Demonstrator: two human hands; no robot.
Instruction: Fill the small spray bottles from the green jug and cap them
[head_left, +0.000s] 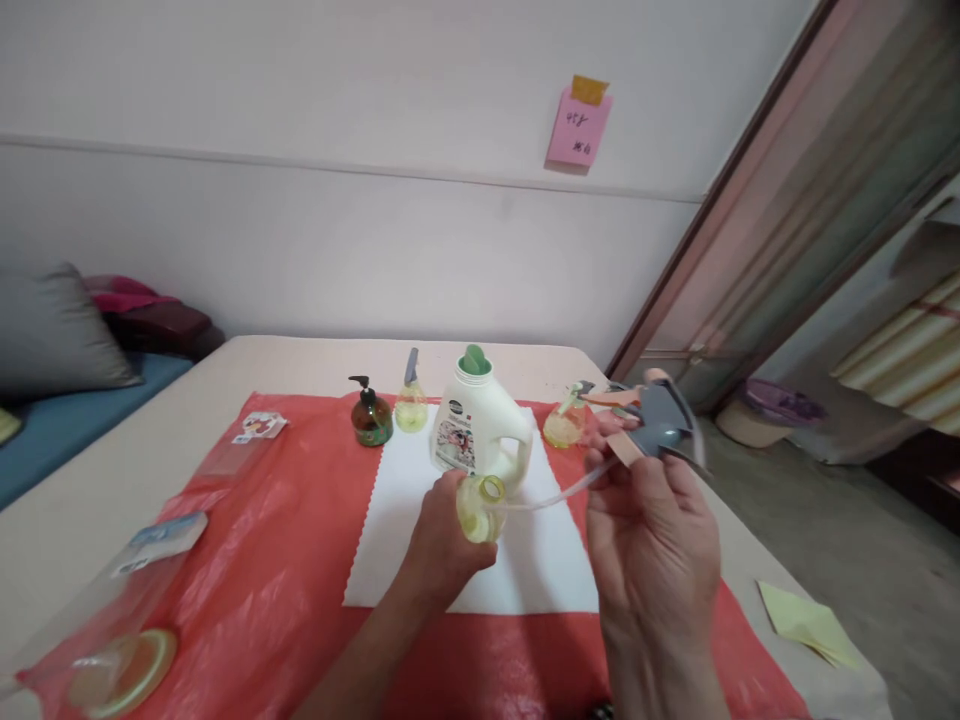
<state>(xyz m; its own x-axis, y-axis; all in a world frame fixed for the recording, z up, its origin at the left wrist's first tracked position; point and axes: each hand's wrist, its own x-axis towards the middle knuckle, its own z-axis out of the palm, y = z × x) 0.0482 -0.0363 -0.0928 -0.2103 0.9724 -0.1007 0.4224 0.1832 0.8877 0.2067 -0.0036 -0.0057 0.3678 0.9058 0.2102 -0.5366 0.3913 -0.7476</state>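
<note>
Both hands are occupied, as I observe in the head view, the only one to report. Left hand (439, 548): fingers and thumb closed around a small yellow see-through bottle (474, 522), its uncapped mouth uppermost. Whether the bottle's base meets the surface beneath, I cannot tell. Right hand (660, 540): palm turned toward the wearer, fingers bent and closed on a grey spray head (660, 430). A pale flexible tube (562, 496) runs from that side across to the bottle; contact at its end cannot be confirmed.

Just beyond the left hand stands a white jug (454, 415), upright, with a green piece (474, 358) at its mouth. Farther off and to the left of that hand are a yellow spray bottle (411, 412) and a brown pump bottle (373, 420). Beyond the right hand, slightly to its left, is another spray bottle (562, 430).

Beneath the hands lie a white sheet (390, 560) and red sheeting (262, 570), spread over the worktop (225, 375). Yellow paper slips (802, 620) lie to the right of the right hand.
</note>
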